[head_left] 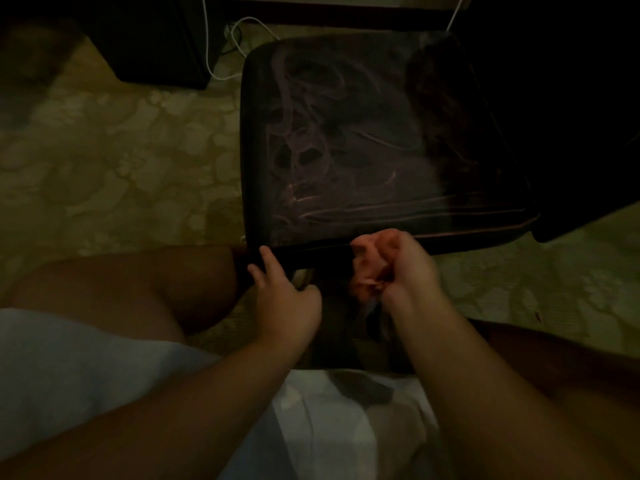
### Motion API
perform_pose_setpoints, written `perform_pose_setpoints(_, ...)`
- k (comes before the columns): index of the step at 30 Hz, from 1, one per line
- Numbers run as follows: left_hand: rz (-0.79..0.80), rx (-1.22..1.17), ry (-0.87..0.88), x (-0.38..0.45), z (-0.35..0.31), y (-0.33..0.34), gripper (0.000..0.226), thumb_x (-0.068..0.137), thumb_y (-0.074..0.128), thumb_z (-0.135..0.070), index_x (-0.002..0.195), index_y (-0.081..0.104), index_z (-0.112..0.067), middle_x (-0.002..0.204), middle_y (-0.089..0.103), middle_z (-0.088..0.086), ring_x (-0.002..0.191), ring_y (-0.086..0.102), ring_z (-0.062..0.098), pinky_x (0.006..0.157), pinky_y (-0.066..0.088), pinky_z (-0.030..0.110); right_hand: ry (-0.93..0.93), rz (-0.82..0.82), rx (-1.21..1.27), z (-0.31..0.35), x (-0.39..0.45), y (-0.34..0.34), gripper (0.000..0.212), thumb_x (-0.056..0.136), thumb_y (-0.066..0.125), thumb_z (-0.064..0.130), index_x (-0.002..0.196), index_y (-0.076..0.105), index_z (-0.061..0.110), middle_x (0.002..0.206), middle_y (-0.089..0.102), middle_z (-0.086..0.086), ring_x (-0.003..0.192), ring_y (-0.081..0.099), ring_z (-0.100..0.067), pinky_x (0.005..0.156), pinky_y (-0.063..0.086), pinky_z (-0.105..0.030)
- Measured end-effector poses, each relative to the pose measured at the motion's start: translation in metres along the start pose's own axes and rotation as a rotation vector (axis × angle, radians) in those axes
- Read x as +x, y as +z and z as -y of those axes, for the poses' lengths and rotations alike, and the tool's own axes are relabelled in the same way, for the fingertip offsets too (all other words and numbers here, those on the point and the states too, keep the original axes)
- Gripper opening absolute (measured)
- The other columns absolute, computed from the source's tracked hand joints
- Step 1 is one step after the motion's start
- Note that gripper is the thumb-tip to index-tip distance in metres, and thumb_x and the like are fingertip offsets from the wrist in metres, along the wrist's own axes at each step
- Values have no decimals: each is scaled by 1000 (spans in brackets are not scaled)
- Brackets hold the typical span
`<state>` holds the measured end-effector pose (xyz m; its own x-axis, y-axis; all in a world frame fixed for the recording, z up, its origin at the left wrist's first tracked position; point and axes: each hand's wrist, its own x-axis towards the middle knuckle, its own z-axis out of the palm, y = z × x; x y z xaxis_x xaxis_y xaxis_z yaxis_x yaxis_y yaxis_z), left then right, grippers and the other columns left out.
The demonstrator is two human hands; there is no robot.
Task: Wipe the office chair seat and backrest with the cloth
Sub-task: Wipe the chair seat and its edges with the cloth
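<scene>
head view: cloth (pixel 369 265), soft and light, is bunched in the gripping right hand (pixel 405 271) at the front edge of the chair seat (pixel 363 140); left hand (pixel 284 292) steadies that edge, fingers loosely spread. best kept bunched.

The dark chair seat (pixel 374 140) filled the view from centre toward one o'clock, streaked with pale swirling marks. At its near edge, about six o'clock of the seat, the right hand (pixel 405 268) gripped a bunched pink cloth (pixel 367 265) against the rim. The left hand (pixel 284 292) rested its fingers on the seat's seven o'clock corner. A white cable (pixel 221 46) lay on the patterned floor (pixel 121 150) at eleven o'clock.
</scene>
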<state>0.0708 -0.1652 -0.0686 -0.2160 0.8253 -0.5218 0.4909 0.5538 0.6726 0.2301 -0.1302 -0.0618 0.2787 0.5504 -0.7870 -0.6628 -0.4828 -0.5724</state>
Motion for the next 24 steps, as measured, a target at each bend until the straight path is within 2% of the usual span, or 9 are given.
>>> perform_pose_setpoints(5,133,42,391,-52,-13,30,107,98,64,-23,163,-19,-39,176,-9,-9,161,1,13,132,14,43,-79,-110,99,13,9,-18,22,79,51,8,59,55,17,72,62,-13,43,45,-20,52,33,-23)
perform_pose_setpoints(8,131,104,406,-45,-9,34,110,96,67,-31,162,-20,-39,175,13,-2,159,21,18,127,28,47,-33,-54,23,-10,-1,4,24,82,53,6,59,56,14,68,63,-18,44,54,-27,50,46,-31)
perform_pose_setpoints(10,112,146,400,-35,-3,27,109,95,67,-28,164,-17,-36,170,26,1,152,35,20,122,36,43,-14,-30,-44,-25,-11,19,22,83,58,5,64,70,7,76,75,-21,60,72,-34,60,61,-40)
perform_pose_setpoints(12,100,183,437,-28,-1,20,108,93,65,-23,165,-14,-32,169,27,4,150,38,22,118,38,41,-43,8,-105,-33,-15,22,21,85,58,3,74,76,3,83,78,-20,69,77,-30,66,63,-38)
perform_pose_setpoints(15,41,440,576,-19,2,15,108,85,55,-31,165,-16,-20,173,15,10,158,22,25,127,26,49,-73,47,-148,-13,-10,0,21,87,55,6,80,74,5,84,74,-17,54,66,-25,51,54,-30)
perform_pose_setpoints(18,50,628,624,-16,3,16,108,85,50,-39,162,-24,-22,175,3,8,162,4,26,129,11,54,-90,-77,-77,11,10,-23,34,83,43,0,55,59,12,74,63,-17,40,46,-19,45,35,-20)
perform_pose_setpoints(20,68,659,651,-19,2,22,107,85,46,-41,160,-27,-25,175,3,6,162,0,33,129,10,57,-79,-87,-87,6,10,-18,25,86,46,4,69,65,9,82,71,-18,46,58,-24,46,44,-27)
perform_pose_setpoints(22,91,674,651,-19,-1,27,107,88,48,-44,159,-30,-27,175,2,3,161,-6,39,129,8,57,-26,-51,-114,-12,5,-1,19,90,58,11,90,76,7,90,80,-15,66,77,-30,55,59,-36)
perform_pose_setpoints(24,76,684,624,-16,-1,27,108,90,51,-45,158,-32,-30,175,0,1,161,-9,38,128,11,59,19,-54,-169,-21,1,9,16,88,65,14,90,80,10,82,80,-8,74,80,-25,58,61,-35)
